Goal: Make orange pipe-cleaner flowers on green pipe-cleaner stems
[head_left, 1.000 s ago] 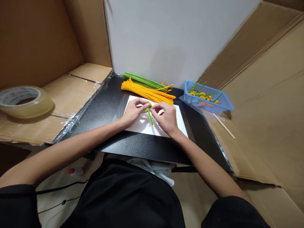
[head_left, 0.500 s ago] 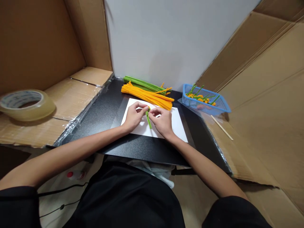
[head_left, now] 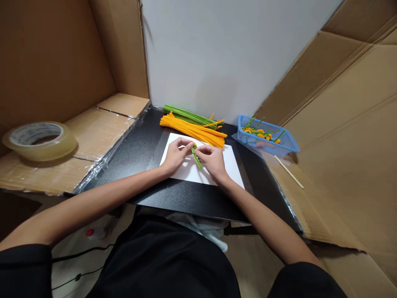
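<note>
Over a white sheet (head_left: 229, 167) on the black table (head_left: 136, 153), my left hand (head_left: 176, 155) and my right hand (head_left: 212, 160) meet. Both pinch a short green pipe cleaner (head_left: 196, 157) with a small orange tip at its top. Its stem slants down to the right between the hands. Fingers of both hands are curled closed around its upper end. Just behind the sheet lie a bundle of orange pipe cleaners (head_left: 192, 129) and a bundle of green pipe cleaners (head_left: 186, 114).
A blue basket (head_left: 290, 145) with several finished orange and green pieces sits at the right. A wooden stick (head_left: 289, 172) lies beside it. A roll of clear tape (head_left: 40, 140) rests on cardboard at the left. Cardboard walls enclose both sides.
The view has shifted slightly. Both hands stay together on the green pipe cleaner, whose stem now slants a little more to the right.
</note>
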The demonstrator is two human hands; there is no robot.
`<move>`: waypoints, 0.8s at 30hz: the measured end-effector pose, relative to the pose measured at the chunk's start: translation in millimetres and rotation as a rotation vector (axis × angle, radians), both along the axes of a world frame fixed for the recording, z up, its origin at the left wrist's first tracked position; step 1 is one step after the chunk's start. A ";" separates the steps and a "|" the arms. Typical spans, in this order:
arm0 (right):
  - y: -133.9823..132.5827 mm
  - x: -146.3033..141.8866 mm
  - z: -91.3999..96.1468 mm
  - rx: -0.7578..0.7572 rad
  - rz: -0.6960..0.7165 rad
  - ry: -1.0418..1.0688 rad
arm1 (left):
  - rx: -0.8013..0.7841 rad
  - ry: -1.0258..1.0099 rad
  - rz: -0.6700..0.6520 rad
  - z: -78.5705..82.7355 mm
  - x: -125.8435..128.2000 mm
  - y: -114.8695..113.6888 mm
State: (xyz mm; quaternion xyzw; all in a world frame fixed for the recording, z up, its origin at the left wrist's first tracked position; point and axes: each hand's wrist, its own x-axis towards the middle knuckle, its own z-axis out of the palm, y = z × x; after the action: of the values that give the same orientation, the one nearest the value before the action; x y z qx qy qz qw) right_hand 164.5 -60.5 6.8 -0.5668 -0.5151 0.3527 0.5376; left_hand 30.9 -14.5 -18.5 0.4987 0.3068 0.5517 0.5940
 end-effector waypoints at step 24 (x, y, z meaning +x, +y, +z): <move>-9.4 4.9 -1.2 0.395 0.023 -0.422 | -0.017 0.042 0.046 4.8 -1.1 0.1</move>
State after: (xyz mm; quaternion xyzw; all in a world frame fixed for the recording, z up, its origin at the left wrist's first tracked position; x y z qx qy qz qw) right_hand 169.5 -69.9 5.7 -0.5061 -0.6808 0.1260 0.5144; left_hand 29.7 -14.3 -13.7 0.4980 0.3350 0.5520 0.5789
